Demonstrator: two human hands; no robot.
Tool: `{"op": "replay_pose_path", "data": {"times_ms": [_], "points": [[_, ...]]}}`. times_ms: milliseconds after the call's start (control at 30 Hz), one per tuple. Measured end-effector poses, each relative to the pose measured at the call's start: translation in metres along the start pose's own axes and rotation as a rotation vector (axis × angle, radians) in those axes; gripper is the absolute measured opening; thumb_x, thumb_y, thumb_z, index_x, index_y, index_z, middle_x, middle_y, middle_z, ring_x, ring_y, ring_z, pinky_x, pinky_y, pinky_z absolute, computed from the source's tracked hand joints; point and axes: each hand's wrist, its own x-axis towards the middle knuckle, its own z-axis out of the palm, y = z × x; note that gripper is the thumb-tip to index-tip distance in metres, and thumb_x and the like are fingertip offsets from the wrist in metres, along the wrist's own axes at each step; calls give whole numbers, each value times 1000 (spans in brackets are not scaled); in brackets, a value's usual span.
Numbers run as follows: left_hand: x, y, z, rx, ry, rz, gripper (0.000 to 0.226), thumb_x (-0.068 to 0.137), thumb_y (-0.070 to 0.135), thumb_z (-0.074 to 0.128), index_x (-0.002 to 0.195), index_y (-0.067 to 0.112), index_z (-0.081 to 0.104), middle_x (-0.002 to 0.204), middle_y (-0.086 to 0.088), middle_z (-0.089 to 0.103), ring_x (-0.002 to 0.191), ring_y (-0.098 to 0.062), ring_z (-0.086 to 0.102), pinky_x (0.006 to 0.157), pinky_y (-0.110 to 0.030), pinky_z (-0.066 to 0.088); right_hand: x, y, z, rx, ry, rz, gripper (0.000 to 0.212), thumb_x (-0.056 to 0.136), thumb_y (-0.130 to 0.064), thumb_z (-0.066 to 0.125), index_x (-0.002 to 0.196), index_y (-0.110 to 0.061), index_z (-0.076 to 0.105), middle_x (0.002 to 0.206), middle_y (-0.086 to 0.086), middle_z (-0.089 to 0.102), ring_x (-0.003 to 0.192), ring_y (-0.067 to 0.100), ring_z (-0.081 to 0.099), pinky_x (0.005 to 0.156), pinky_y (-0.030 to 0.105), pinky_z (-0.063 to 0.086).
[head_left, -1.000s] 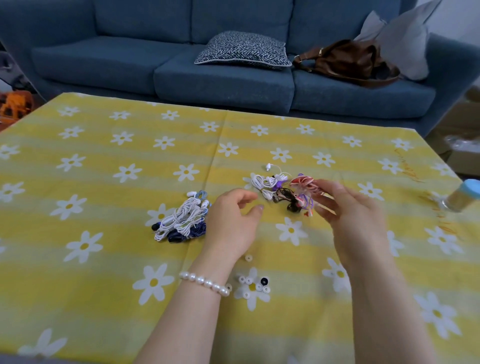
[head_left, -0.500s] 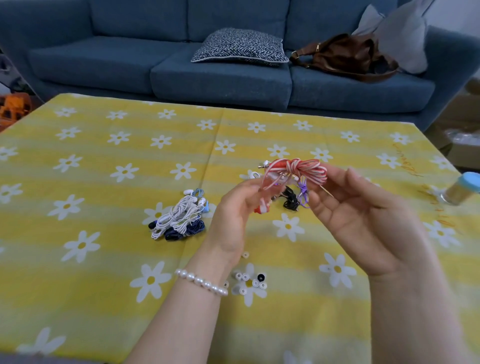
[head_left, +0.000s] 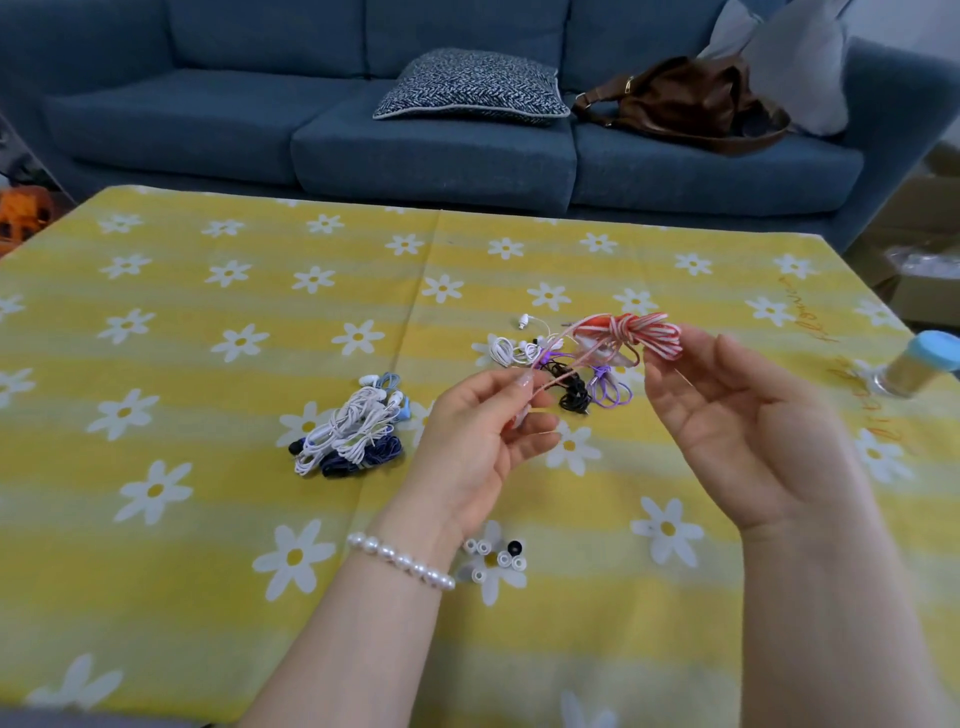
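A red-and-white striped earphone cable bundle (head_left: 641, 332) hangs in the air above the yellow daisy tablecloth (head_left: 208, 338). My right hand (head_left: 748, 426) holds the coiled end at its fingertips, palm up. My left hand (head_left: 483, 441) pinches the loose end of the same cable between thumb and fingers. Under the bundle lie tangled white (head_left: 511, 351), black (head_left: 574, 392) and purple earphones (head_left: 610, 389). A pile of white and dark blue earphones (head_left: 353, 431) lies to the left of my left hand.
Several small ear tips (head_left: 493, 558) lie near my left wrist. A jar with a blue lid (head_left: 919, 364) lies at the table's right edge. Behind the table stands a blue sofa (head_left: 415, 145) with a patterned cushion (head_left: 470, 88) and a brown bag (head_left: 685, 104).
My right hand lifted the red-and-white bundle off the pile. My left hand took hold of its loose end and has drawn it out to the left and down.
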Motion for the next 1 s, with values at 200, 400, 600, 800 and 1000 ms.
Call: {"op": "replay_pose_path", "data": {"times_ms": [200, 400, 600, 800, 1000], "points": [[4, 0, -5, 58, 144, 83, 18, 91, 8, 51, 76, 7, 60, 72, -4, 60, 51, -8, 55, 48, -18, 48, 3, -2, -10, -238, 129, -67, 33, 89, -7, 50, 61, -4, 67, 61, 6, 69, 58, 15, 67, 54, 22, 54], [5, 1, -9, 161, 210, 124, 16, 92, 13, 52, 79, 6, 57, 62, -1, 51, 44, -6, 42, 40, -16, 35, -1, -7, -13, -406, 74, -48, 11, 63, -9, 64, 54, -7, 68, 52, 2, 65, 47, 8, 60, 46, 15, 47], [4, 7, -9, -23, 197, 42, 10, 90, 9, 54, 82, 3, 58, 54, 0, 48, 39, -6, 38, 36, -16, 29, -1, -11, -19, -428, 58, 24, 18, 73, 5, 55, 70, -8, 67, 52, 3, 63, 46, 10, 56, 43, 18, 42], [-5, 5, 2, 1, 20, 15, 13, 89, 4, 51, 79, 4, 59, 54, -1, 55, 42, -8, 44, 37, -17, 35, 4, 1, -22, -991, 181, -22, 25, 78, 2, 50, 71, -14, 67, 52, 1, 59, 52, 15, 53, 54, 27, 37], [-13, -2, 17, 36, -154, 20, 13, 87, -1, 51, 79, 2, 61, 67, -5, 61, 51, -8, 55, 47, -16, 47, 7, 11, -21, -1135, 103, 20, 16, 86, -19, 58, 77, -10, 69, 63, 5, 59, 58, 17, 53, 57, 28, 41]]}}
